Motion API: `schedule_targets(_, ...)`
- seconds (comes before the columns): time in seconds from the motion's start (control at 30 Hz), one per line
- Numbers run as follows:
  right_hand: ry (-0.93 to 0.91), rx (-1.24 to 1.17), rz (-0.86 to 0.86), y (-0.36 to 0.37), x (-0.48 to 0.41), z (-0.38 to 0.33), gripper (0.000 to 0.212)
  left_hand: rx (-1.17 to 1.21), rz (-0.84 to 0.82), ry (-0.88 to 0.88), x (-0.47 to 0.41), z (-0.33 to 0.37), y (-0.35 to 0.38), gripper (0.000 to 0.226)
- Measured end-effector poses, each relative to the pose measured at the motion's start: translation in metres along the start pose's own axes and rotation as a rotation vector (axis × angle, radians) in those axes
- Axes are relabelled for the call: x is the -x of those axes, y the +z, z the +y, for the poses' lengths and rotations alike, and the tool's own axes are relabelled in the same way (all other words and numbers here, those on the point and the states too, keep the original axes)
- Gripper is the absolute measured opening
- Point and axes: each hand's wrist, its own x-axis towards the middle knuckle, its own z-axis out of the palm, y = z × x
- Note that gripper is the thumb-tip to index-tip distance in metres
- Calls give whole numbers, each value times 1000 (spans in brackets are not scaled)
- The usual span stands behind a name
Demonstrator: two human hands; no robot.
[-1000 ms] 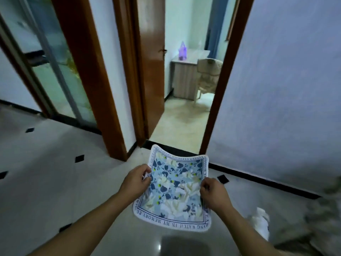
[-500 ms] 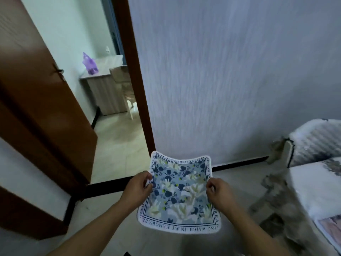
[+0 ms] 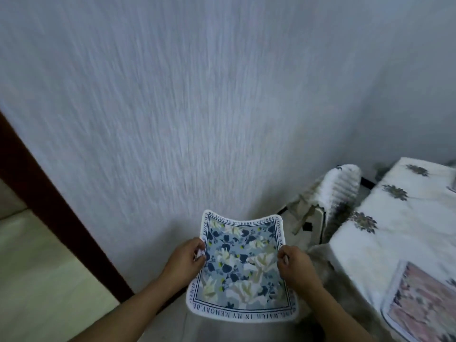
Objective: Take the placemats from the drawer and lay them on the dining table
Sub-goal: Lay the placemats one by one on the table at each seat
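We hold 1 blue floral placemat in the air before the pale wall, left hand pinching its left edge, right hand pinching its right edge, each grip clenched. The cloth-covered worktop stands right, another mat lying on it.

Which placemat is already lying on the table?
The pinkish patterned placemat on the white floral tablecloth; the blue floral placemat is held in both hands.
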Motion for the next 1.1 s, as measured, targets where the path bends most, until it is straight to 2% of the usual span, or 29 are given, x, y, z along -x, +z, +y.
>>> schedule_targets(0.17, 224, -32, 151, -28, -29, 8, 9, -11, -141, 195, -115, 44, 7, 15)
schedule_targets(0.3, 386, -101, 279, -58, -50, 42, 8, -21, -261, 348, -195, 101, 33, 15)
schedule_targets(0.5, 500, -163, 491, -114, -110, 121, 11, 28, -292, 545, -304, 207, 83, 15)
schedule_targets(0.63, 519, -177, 644, -169, -153, 176, 10, 23, -305, 631, -372, 287, 115, 14)
schedule_targets(0.83, 624, -144, 725, -224, -192, 235, 13, 12, -380, 688, -460, 372, 171, 13)
schedule_targets(0.97, 721, -155, 818, -236, -206, 272, 22, -25, -496, 788, -512, 421, 232, 13)
schedule_targets(1.1, 885, -147, 915, -245, -217, 301, 16, -14, -645, 880, -558, 469, 296, 12)
